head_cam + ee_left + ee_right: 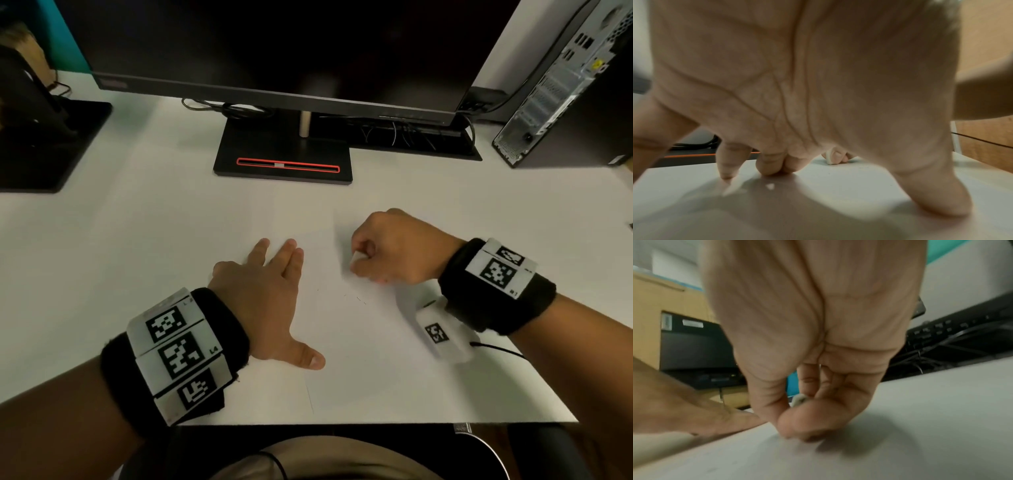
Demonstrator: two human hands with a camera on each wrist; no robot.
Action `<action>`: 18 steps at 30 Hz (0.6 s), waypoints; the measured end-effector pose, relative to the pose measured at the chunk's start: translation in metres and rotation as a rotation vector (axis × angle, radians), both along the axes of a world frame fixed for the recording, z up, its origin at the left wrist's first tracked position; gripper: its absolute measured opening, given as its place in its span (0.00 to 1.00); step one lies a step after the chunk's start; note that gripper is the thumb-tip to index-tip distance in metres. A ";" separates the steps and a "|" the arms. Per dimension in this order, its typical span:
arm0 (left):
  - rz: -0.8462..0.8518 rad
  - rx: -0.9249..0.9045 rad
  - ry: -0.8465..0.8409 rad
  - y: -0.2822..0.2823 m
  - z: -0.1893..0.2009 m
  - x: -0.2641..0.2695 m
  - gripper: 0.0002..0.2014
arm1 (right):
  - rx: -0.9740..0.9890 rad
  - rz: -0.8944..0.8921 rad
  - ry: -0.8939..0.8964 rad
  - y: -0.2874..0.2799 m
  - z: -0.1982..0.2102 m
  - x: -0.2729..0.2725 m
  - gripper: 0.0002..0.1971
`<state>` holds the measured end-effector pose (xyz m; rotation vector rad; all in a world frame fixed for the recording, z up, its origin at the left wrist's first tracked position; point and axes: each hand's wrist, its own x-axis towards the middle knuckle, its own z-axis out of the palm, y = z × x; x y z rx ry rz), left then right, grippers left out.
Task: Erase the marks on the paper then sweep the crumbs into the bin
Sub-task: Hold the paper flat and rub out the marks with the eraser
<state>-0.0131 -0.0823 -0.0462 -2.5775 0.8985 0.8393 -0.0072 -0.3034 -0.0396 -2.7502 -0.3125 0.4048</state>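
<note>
A white sheet of paper (pixel 342 359) lies on the white desk, hard to tell from it. My left hand (pixel 270 294) lies flat on the paper with fingers spread, holding it down. My right hand (pixel 380 253) is curled to the right of it and pinches a small white eraser (pixel 358 256) against the paper. The eraser (pixel 829 156) shows past the left palm, and a worn end of the eraser (pixel 798 400) peeks between thumb and fingers. Faint dark specks (pixel 358 298) lie on the paper just in front of the right hand. No bin is in view.
A monitor on a black stand (pixel 284 161) rises behind the paper. A second black stand (pixel 48 147) is at the left, a computer tower (pixel 561 85) at the back right. Cables (pixel 404 133) run behind the monitor. The desk's front edge (pixel 376 423) is close.
</note>
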 end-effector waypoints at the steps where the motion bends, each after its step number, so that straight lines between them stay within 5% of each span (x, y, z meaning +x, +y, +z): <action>1: -0.001 -0.001 -0.005 0.000 -0.001 0.000 0.72 | -0.005 0.004 -0.030 0.002 -0.001 0.001 0.12; 5: -0.009 0.004 -0.012 -0.001 0.000 0.000 0.72 | 0.006 0.145 0.019 0.024 -0.004 -0.009 0.11; 11: -0.017 -0.016 -0.030 0.002 -0.002 0.000 0.72 | -0.006 0.056 -0.059 0.015 -0.003 0.005 0.12; 14: -0.013 -0.023 -0.029 0.001 -0.001 0.001 0.72 | 0.040 0.164 0.056 0.033 -0.005 -0.007 0.10; 18: -0.012 -0.023 -0.033 0.003 -0.001 0.000 0.72 | -0.008 0.027 -0.049 0.018 -0.004 0.009 0.12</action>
